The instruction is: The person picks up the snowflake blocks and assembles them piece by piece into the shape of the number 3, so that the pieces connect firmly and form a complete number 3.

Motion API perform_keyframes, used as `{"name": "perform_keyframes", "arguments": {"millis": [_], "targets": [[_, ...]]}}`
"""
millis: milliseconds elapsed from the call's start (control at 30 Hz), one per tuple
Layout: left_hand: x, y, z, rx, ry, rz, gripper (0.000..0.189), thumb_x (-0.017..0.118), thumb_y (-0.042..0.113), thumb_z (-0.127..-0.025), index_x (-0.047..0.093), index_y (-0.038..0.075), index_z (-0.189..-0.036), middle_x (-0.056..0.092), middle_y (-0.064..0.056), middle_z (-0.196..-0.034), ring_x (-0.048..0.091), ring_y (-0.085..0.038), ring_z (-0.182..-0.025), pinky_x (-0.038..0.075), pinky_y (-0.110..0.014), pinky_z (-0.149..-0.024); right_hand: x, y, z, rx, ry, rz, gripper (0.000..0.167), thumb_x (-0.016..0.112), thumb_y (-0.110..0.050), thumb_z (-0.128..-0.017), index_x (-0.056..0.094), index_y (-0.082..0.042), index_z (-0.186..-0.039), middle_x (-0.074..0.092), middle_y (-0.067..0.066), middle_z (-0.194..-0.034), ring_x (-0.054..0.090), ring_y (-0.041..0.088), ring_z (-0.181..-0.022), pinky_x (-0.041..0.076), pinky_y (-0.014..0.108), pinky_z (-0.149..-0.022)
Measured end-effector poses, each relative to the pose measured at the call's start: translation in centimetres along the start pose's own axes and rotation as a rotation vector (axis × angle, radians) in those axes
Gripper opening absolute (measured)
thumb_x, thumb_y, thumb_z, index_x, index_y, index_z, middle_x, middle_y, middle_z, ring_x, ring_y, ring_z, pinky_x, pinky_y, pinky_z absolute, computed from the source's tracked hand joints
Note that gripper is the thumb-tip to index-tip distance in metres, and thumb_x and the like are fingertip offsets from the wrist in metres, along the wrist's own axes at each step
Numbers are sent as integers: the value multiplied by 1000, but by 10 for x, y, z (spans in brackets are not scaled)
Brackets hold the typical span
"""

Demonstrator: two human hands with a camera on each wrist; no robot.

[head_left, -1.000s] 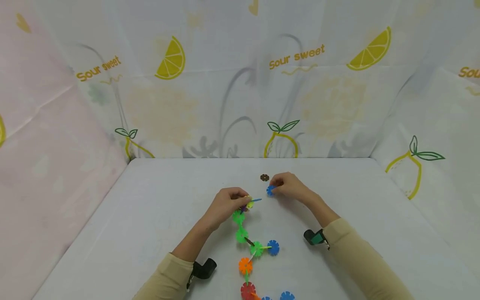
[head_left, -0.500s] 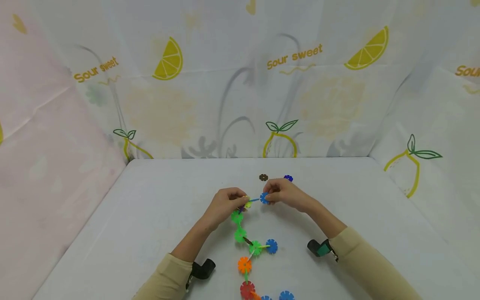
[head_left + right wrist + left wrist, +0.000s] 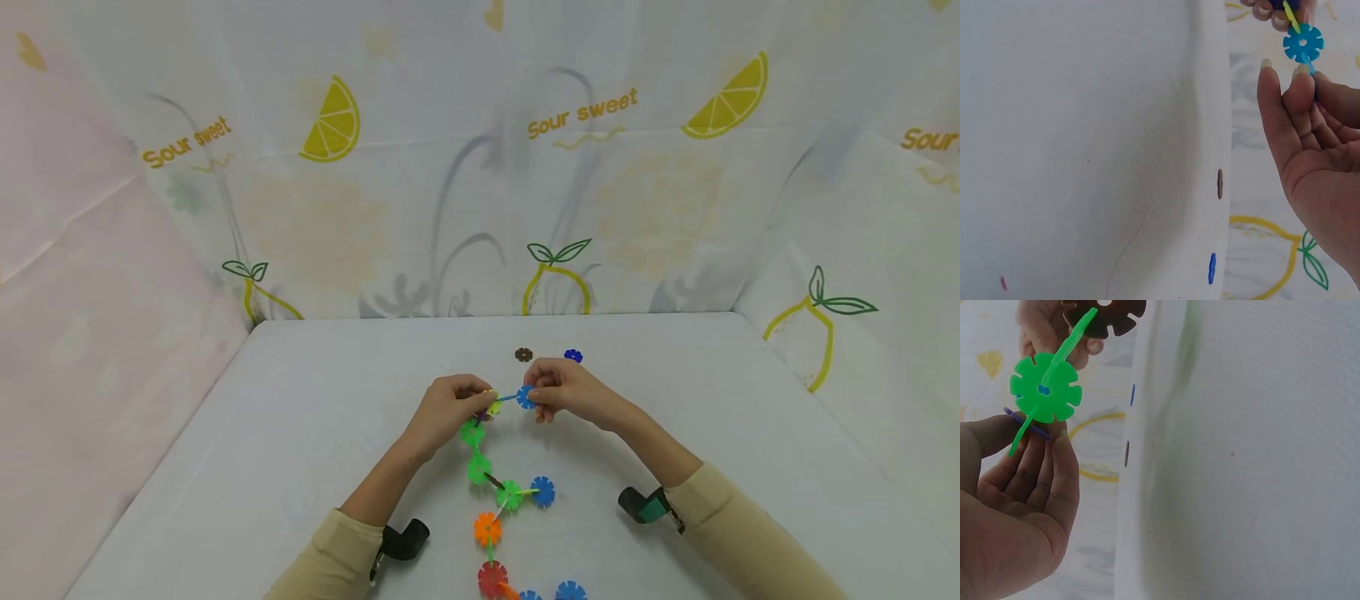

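Note:
My left hand (image 3: 448,415) pinches the upper end of a chain of notched plastic discs, at a yellow disc (image 3: 494,407). From there a light blue disc (image 3: 508,397), seen edge-on, points right. Thumb and fingers of my right hand (image 3: 566,390) pinch a blue disc (image 3: 524,397) whose edge meets that light blue one. In the right wrist view, the light blue disc (image 3: 1313,41) faces the camera just above the fingertips. Below my left hand the chain runs through green discs (image 3: 479,468); the left wrist view shows a purple disc (image 3: 1025,422) by the thumb.
A brown disc (image 3: 523,355) and a dark blue disc (image 3: 573,356) lie on the white table (image 3: 337,358) beyond my hands. The chain continues toward me with an orange disc (image 3: 487,529), a red disc (image 3: 492,578) and a blue side disc (image 3: 542,492).
My right hand has brought the blue disc left and nearer, up against the chain's light blue disc. The dark blue disc behind it has come into sight. My left hand keeps its pinch.

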State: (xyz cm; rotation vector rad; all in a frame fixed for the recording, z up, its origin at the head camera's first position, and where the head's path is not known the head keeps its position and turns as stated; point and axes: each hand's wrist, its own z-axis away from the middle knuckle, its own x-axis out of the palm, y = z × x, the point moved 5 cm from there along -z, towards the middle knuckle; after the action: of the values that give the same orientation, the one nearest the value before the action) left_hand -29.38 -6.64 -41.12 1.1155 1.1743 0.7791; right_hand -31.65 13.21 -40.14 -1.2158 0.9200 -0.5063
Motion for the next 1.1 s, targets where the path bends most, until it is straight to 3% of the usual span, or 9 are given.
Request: {"name": "perform_keyframes", "arguments": {"millis": [200, 767, 1100], "targets": [[-2, 0, -1, 17, 15, 2, 14, 67, 23, -94, 74, 11, -96, 71, -3, -79, 65, -19, -73, 52, -27, -67, 1, -8, 2, -48, 42, 51, 14, 60, -10, -97, 60, 1, -107, 63, 16, -80, 67, 46, -77, 59, 33, -68], [0, 5, 1, 31, 6, 23, 15, 67, 23, -95, 74, 10, -96, 73, -4, -80, 67, -29, -78, 53, -27, -67, 6, -15, 5, -102, 134, 125, 11, 60, -3, -96, 64, -1, -106, 66, 20, -84, 67, 44, -78, 58, 33, -65], [1, 5, 2, 33, 21, 47, 17, 66, 21, -95, 74, 6, -98, 73, -6, -81, 65, -17, -72, 53, -24, -66, 10, -17, 5, -109, 153, 139, 12, 59, 0, -96, 64, -1, -107, 67, 18, -83, 69, 44, -80, 59, 40, -67]]}}
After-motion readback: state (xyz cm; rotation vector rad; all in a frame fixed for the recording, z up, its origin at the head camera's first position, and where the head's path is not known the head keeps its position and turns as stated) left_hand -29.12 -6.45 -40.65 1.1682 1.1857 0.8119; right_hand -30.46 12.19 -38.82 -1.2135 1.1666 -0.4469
